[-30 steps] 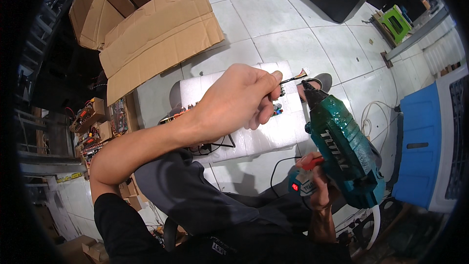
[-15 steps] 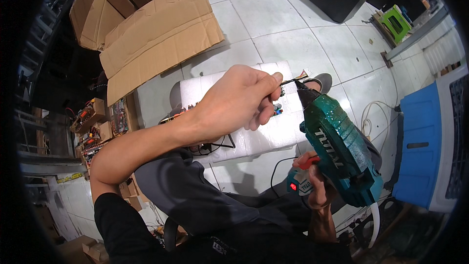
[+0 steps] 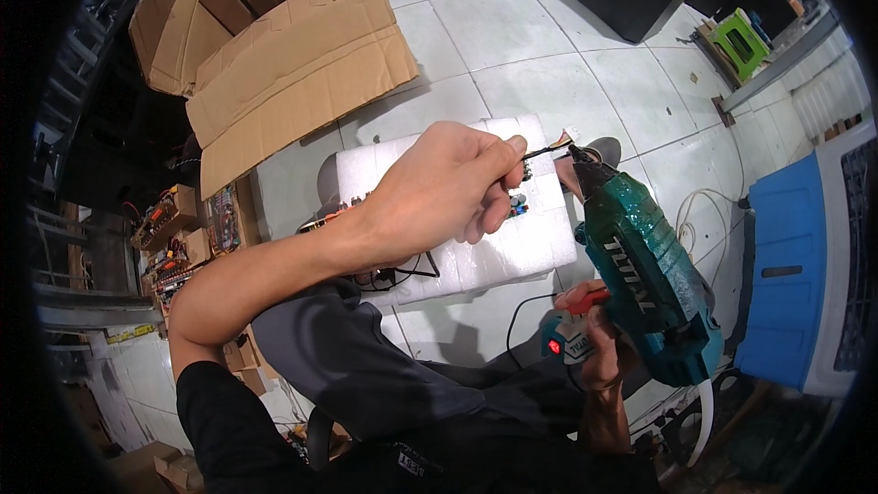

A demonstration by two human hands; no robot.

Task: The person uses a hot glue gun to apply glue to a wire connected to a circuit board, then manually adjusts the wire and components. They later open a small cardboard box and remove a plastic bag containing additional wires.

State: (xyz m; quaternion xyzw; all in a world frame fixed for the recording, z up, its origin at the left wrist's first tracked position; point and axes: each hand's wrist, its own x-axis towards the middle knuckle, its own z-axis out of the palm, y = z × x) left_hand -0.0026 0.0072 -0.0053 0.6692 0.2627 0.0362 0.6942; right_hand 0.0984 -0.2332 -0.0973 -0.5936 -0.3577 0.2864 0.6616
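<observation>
At far left, an open cardboard box point(image 3: 302, 105) is seen. Over a white foam block point(image 3: 498, 261), a thin wire harness point(image 3: 545, 148) is pinched between the left hand's point(image 3: 448, 187) thumb and finger. Beside its free end, a teal hot-glue gun point(image 3: 645, 265) is clasped at the handle by the right hand point(image 3: 602, 348).

The teal glue gun point(image 3: 647, 265) slants, nozzle point(image 3: 578, 157) near a thin black cable point(image 3: 540, 153).

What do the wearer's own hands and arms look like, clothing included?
The left hand and right hand are ungloved. The left forearm is bare, with a short black sleeve starting above the elbow. The visible right forearm is bare too; I can't make out a sleeve there.
</observation>
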